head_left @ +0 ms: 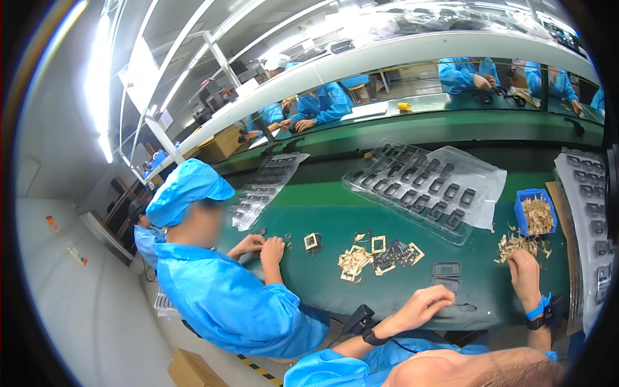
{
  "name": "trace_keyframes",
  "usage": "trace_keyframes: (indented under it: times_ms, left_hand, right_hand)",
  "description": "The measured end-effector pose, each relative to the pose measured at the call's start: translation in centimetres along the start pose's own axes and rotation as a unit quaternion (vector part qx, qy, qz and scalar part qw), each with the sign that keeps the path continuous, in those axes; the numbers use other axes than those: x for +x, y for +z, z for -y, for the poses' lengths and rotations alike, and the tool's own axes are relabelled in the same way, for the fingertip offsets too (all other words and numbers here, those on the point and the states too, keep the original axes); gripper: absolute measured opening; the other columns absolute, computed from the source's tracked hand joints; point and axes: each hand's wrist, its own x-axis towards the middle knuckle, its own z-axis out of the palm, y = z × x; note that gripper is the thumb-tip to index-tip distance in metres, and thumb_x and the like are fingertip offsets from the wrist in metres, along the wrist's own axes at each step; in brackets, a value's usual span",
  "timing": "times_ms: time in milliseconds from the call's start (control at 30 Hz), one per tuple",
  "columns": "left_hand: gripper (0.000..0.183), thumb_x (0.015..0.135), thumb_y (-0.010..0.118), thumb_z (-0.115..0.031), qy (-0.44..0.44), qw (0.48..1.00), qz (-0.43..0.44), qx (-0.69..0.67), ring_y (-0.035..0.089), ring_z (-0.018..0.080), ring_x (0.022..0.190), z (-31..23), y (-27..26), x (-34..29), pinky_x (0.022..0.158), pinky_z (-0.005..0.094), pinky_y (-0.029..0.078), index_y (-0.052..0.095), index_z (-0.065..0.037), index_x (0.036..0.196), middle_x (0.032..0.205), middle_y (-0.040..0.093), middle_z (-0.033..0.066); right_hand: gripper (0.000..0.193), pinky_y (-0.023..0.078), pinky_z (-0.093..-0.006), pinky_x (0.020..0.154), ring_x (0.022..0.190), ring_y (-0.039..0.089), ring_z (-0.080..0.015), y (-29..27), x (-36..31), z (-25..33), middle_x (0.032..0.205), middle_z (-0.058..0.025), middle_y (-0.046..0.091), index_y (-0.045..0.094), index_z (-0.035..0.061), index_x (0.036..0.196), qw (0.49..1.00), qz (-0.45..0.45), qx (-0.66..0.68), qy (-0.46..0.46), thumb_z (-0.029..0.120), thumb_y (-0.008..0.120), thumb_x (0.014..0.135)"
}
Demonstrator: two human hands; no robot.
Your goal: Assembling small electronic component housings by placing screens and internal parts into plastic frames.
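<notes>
My left hand hovers low over the green bench, its fingers bent and drawn together. Whether a small thing is between them I cannot make out. Just beyond it lie two dark rectangular frames, and a thin dark strip rests beside its fingertips. At the right, my right hand reaches down to a loose pile of small beige pieces. Its fingertips are closed at the pile's near edge, and what they grip is hidden. Behind the pile, a blue bin holds more beige pieces.
Clear trays of dark frames lie at the back, with another tray along the right edge. Mid-bench are beige scraps and small black parts. A co-worker in blue handles small parts at the left.
</notes>
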Motion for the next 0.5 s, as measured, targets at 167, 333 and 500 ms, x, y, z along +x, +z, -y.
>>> trace_keyframes:
  times_ms: [167, 333, 500]
  left_hand:
    - [0.016, 0.086, 0.066, -0.005, 0.179, 0.96, 0.054, 0.207, 0.055, 0.0259, 0.082, -0.4, 0.4, 0.9, 0.071, 0.0379, 0.045, 0.066, -0.01, 0.102, 0.086, 0.055, 0.0057]
    - [0.021, 0.084, 0.065, -0.008, 0.27, 0.922, 0.129, 0.246, 0.052, 0.0213, 0.081, -1.7, 0.6, 0.9, 0.067, 0.0343, 0.041, 0.065, -0.015, 0.104, 0.086, 0.05, 0.0024]
    - [0.024, 0.082, 0.065, -0.01, 0.297, 0.91, 0.175, 0.232, 0.054, 0.0213, 0.082, -1.5, 1.1, 1.0, 0.068, 0.0337, 0.041, 0.066, -0.016, 0.106, 0.088, 0.053, 0.0021]
  right_hand:
    - [0.011, 0.052, -0.0322, 0.064, 0.069, 0.067, -0.0221, -0.6, 0.8, 4.1, 0.077, -0.0104, 0.068, 0.072, 0.0031, 0.088, 0.949, 0.176, 0.26, 0.014, 0.007, 0.079, 0.08]
    - [0.017, 0.052, -0.0292, 0.064, 0.071, 0.067, -0.0152, -1.1, 1.1, 6.9, 0.081, -0.005, 0.071, 0.074, 0.0059, 0.096, 0.856, 0.379, 0.347, -0.062, 0.021, 0.078, 0.088]
    - [0.021, 0.05, -0.0307, 0.063, 0.068, 0.062, -0.0142, -0.9, 0.0, 6.7, 0.08, -0.0042, 0.069, 0.073, 0.0082, 0.102, 0.813, 0.436, 0.377, -0.083, 0.028, 0.073, 0.094]
